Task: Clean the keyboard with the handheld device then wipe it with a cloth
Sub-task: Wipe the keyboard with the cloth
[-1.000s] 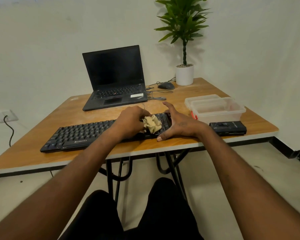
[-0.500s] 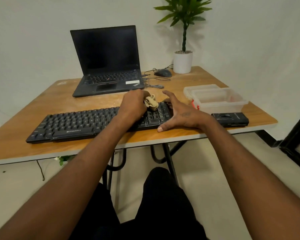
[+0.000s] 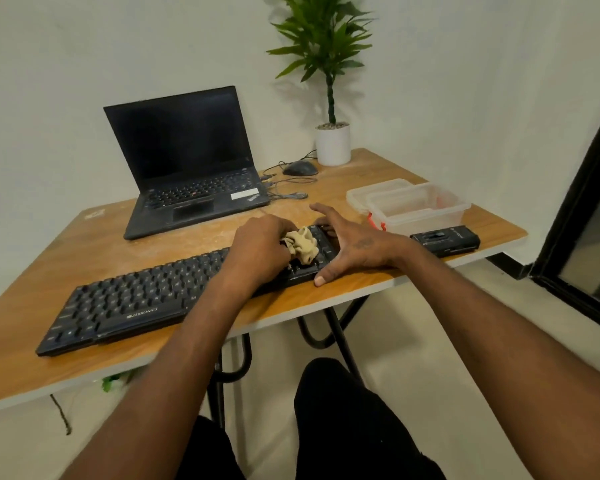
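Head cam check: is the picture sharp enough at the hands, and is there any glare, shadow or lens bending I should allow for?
Head view: left hand, cloth and right hand read fairly sharp, and the keyboard brand print is legible; light is soft and even, with no glare on the dark laptop screen; the plant throws a faint wall shadow; wide-angle bending tilts the table edge.

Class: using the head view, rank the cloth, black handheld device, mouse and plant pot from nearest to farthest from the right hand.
From the right hand:
1. Cloth, just left of it, on the keyboard.
2. Handheld device, to its right at the table edge.
3. Mouse, behind it.
4. Plant pot, far corner.
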`<state>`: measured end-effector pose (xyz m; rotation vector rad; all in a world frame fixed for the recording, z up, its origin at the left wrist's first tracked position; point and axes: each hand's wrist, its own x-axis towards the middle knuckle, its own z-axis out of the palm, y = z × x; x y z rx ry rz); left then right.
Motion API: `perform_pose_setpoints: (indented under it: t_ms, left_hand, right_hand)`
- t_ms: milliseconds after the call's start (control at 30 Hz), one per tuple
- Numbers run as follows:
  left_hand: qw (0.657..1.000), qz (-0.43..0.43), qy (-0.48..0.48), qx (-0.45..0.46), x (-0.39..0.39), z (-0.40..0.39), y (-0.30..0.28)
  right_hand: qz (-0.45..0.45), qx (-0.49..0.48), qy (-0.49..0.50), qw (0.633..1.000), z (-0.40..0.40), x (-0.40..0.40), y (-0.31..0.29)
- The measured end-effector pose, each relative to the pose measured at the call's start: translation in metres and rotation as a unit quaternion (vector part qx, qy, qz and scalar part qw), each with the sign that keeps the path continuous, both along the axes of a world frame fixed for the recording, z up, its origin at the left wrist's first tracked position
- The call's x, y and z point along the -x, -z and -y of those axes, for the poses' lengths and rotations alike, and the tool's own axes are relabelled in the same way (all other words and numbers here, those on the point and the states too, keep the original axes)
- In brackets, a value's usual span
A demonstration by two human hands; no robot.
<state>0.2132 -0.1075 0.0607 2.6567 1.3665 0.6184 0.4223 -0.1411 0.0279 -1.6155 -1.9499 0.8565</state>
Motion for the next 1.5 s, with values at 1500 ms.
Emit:
perform_pose_setpoints:
  t_ms: [1500]
  left_hand:
    - [0.998,0.006,0.017,-0.055,0.011,-0.013,0.003]
  right_hand:
    - [0.015,-0.005,0.005,1.000,-0.001,0.001,-0.002]
